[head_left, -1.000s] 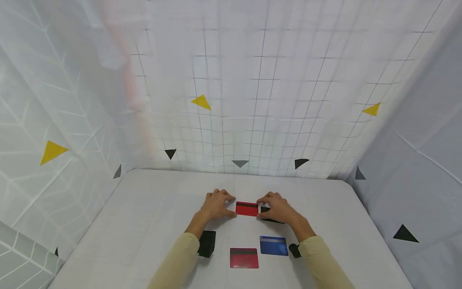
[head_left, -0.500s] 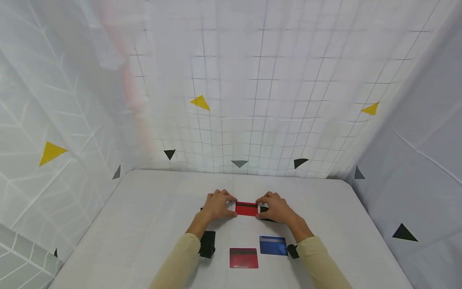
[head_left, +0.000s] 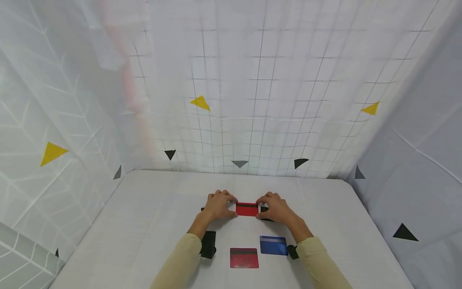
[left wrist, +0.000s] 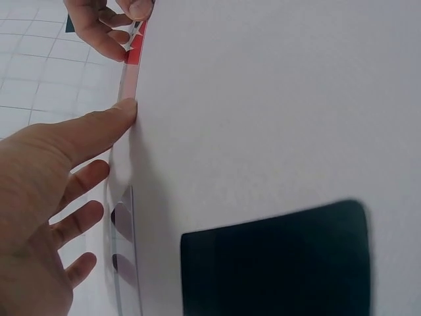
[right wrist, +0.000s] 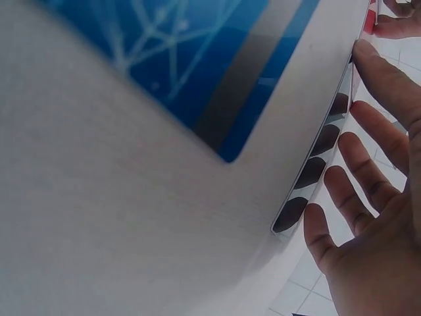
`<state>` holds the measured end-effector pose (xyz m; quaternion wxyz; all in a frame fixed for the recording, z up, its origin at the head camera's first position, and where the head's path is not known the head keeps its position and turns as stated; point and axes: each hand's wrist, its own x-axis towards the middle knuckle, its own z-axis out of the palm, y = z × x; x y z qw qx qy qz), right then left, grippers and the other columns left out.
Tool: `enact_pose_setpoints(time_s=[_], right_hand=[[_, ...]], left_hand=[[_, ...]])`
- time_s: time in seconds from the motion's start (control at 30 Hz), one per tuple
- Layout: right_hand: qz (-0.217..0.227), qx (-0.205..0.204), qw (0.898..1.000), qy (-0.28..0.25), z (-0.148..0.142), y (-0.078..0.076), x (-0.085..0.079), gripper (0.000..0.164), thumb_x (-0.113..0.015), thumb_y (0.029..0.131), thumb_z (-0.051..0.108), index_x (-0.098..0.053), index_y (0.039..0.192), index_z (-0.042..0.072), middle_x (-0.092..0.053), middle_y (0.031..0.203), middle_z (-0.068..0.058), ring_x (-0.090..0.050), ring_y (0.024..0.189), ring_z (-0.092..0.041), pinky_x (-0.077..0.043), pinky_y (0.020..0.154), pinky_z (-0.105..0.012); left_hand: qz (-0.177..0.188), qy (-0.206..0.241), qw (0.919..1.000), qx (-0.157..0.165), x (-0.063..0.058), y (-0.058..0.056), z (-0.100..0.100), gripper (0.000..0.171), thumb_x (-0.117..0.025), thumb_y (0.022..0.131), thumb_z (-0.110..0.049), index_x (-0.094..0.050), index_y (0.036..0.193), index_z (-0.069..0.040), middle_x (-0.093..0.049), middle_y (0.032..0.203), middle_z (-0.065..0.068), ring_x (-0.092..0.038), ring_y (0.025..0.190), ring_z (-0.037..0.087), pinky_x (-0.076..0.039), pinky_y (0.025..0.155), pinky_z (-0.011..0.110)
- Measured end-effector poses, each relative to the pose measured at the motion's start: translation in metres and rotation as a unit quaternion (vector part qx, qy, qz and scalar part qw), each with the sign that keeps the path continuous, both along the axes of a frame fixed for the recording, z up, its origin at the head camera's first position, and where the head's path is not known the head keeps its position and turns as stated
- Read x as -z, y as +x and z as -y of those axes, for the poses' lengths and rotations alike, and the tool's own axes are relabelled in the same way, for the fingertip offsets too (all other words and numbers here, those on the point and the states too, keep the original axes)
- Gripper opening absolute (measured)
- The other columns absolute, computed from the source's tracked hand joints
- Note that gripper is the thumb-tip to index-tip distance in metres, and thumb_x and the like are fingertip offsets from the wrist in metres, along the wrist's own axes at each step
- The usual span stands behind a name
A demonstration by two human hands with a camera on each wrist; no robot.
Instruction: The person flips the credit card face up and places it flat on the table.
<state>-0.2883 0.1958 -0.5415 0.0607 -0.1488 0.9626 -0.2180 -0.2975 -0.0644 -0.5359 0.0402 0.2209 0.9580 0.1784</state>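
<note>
A red card [head_left: 247, 209] with a dark stripe lies flat between my hands. My left hand [head_left: 217, 205] touches its left end, thumb at the near corner and index finger at the far one. At the right end, my right hand [head_left: 276, 208] spreads thumb and index finger in the same way. A black card [head_left: 266, 214] shows partly under the right hand, beside the red one. Most of the dark corner [head_left: 203, 209] at the left hand is covered by that hand. In the right wrist view, the right fingertips hover along a glossy card [right wrist: 312, 164] that reflects them.
Nearer on the white table [head_left: 144, 224] lie a second red card [head_left: 244, 258] and a blue card [head_left: 273, 245] with a grey stripe. A dark card [left wrist: 276, 263] lies below my left wrist. White sheeting with grid lines [head_left: 270, 100] stands behind the table.
Both hands stay at the red card's ends with only slight shifts of the fingers. The right hand and wrist have edged slightly left. The cards look the same.
</note>
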Motion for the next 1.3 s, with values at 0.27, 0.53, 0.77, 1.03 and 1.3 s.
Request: enact_pose_setpoints(time_s=[0.27,0.53,0.77,1.03,1.3], right_hand=[[0.007,0.006,1.000,0.003,0.0011,-0.0017,0.0024,0.043,-0.086,0.078,0.039,-0.071,0.116,0.027,-0.060,0.114,-0.001,-0.050,0.113,-0.024,-0.043,0.093,-0.058],[0.012,0.002,1.000,0.000,0.0011,-0.0013,0.0037,0.044,-0.087,0.077,0.038,-0.071,0.116,0.026,-0.060,0.115,-0.002,-0.049,0.113,-0.025,-0.042,0.093,-0.060],[0.011,0.001,1.000,0.002,0.0021,-0.0016,0.0032,0.046,-0.087,0.077,0.038,-0.071,0.118,0.025,-0.060,0.115,-0.002,-0.049,0.112,-0.025,-0.042,0.093,-0.060],[0.014,0.001,1.000,-0.003,0.0028,-0.0011,0.0010,0.046,-0.087,0.077,0.037,-0.070,0.118,0.026,-0.060,0.115,-0.001,-0.049,0.113,-0.025,-0.041,0.093,-0.060],[0.015,0.001,1.000,-0.004,0.0013,-0.0026,0.0023,0.047,-0.087,0.078,0.036,-0.069,0.120,0.025,-0.060,0.116,-0.003,-0.048,0.114,-0.026,-0.041,0.094,-0.060]], left_hand=[[0.008,-0.002,1.0000,-0.001,0.0002,-0.0004,-0.0007,0.044,-0.082,0.081,-0.044,-0.071,0.120,-0.027,-0.060,0.127,0.000,-0.048,0.120,0.027,-0.030,0.103,0.060],[0.016,-0.013,0.9998,-0.001,-0.0015,-0.0007,-0.0010,0.044,-0.083,0.080,-0.045,-0.071,0.119,-0.027,-0.059,0.126,-0.001,-0.049,0.121,0.028,-0.026,0.104,0.063],[0.029,-0.009,0.9995,0.000,-0.0039,-0.0011,-0.0006,0.044,-0.083,0.080,-0.043,-0.070,0.119,-0.025,-0.059,0.124,-0.001,-0.048,0.121,0.027,-0.025,0.104,0.063],[0.035,-0.006,0.9993,0.005,-0.0030,-0.0033,-0.0007,0.044,-0.082,0.081,-0.043,-0.069,0.119,-0.025,-0.058,0.126,-0.002,-0.048,0.121,0.026,-0.026,0.104,0.061],[0.033,0.001,0.9994,0.002,0.0001,-0.0054,-0.0007,0.045,-0.083,0.080,-0.044,-0.068,0.118,-0.027,-0.057,0.124,-0.002,-0.046,0.120,0.025,-0.027,0.103,0.059]])
